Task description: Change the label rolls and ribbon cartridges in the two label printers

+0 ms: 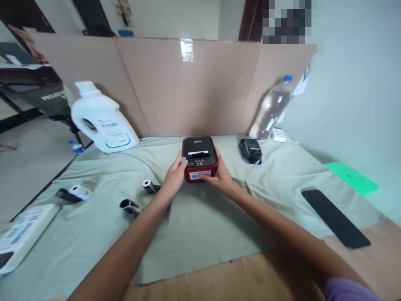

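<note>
A small black-and-red receipt printer [200, 146] sits at the middle of the cloth, its label facing me and a slot across its top. My left hand [176, 173] grips its left side, thumb on the front top corner. Around the right side wraps my right hand [223, 173], with the thumb across the front label. Left of my left hand lie a paper roll [146, 184] and a dark hollow roll [127, 205], both partly hidden by my forearm. Whether the printer rests on the cloth or is slightly raised, I cannot tell.
A cardboard screen [194, 88] stands behind, with a white jug [105, 121] and a clear bottle [271, 108] leaning there. To the right are a black device [250, 151], a dark phone-like slab [336, 217] and a green sheet [351, 177]. A white box [29, 234] lies left.
</note>
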`<control>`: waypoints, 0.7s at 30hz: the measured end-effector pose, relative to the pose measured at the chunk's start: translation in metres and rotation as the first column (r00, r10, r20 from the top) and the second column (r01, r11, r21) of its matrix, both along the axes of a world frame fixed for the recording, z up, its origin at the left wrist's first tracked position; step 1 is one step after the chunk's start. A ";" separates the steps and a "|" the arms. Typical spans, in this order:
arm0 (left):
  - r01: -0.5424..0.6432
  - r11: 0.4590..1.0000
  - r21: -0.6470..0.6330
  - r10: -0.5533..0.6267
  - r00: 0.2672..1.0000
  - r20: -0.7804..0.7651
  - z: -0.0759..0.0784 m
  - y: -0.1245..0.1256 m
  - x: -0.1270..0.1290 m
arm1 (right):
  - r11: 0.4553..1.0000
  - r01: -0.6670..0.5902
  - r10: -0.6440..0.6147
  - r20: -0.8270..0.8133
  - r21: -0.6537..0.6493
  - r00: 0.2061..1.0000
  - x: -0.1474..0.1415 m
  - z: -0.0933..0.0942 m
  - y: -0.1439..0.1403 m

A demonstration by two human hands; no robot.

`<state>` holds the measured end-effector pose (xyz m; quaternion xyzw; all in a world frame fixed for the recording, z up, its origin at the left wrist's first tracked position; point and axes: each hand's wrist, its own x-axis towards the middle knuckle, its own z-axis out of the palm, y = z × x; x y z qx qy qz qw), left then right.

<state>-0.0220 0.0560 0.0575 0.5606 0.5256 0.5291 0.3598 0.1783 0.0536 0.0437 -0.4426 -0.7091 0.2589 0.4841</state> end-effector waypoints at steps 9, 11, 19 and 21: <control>-0.068 0.997 -0.037 0.066 0.997 -0.033 -0.015 -0.037 0.038 | 0.997 0.009 -0.008 0.017 -0.072 1.000 0.024 -0.026 -0.025; -0.092 0.995 0.038 0.094 0.994 -0.049 -0.017 -0.043 0.041 | 0.999 0.008 -0.007 0.017 -0.053 1.000 0.025 -0.028 -0.024; -0.131 0.981 0.141 0.141 0.988 -0.066 -0.034 -0.048 0.039 | 0.998 -0.033 0.033 0.003 -0.055 0.999 0.035 -0.028 -0.021; -0.105 0.986 0.133 0.114 0.992 -0.058 -0.035 -0.046 0.035 | 0.997 -0.040 0.040 -0.006 -0.067 0.999 0.037 -0.028 -0.020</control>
